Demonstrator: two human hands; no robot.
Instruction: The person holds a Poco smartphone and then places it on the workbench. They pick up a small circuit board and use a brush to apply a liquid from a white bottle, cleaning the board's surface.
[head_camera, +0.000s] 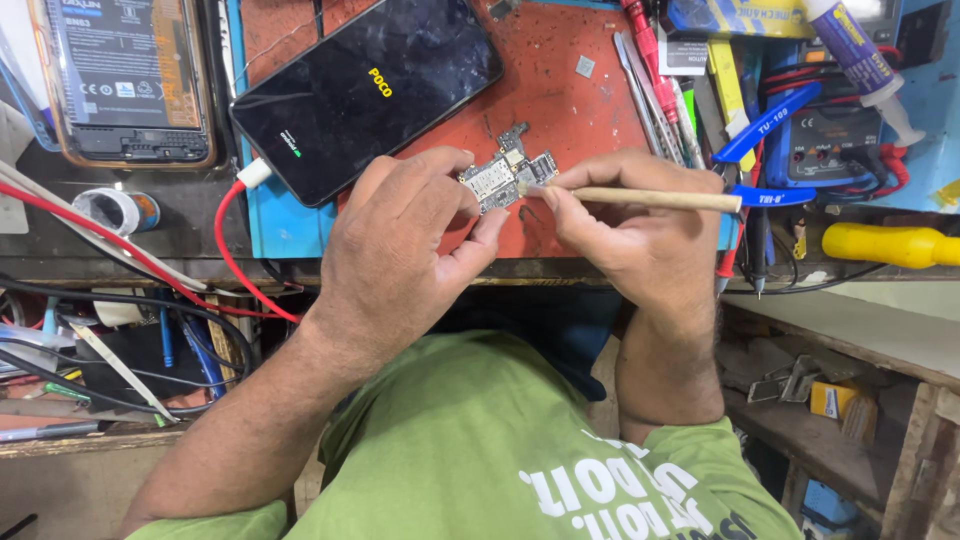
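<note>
The circuit board (505, 178) sat on the mat (560, 90), between the left hand (400, 250) and the right hand (625, 225). Behind it lay the phone (365, 90), a cable (235, 250) plugged into its left end. Tweezers (650, 90) lay right of the board, and a second phone (130, 80) lay far left.

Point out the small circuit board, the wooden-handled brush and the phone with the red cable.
Circuit board (497, 180), head view, its middle.
Wooden-handled brush (655, 198), head view, mid-handle.
Phone (370, 90), head view, middle of the dark screen.
</note>
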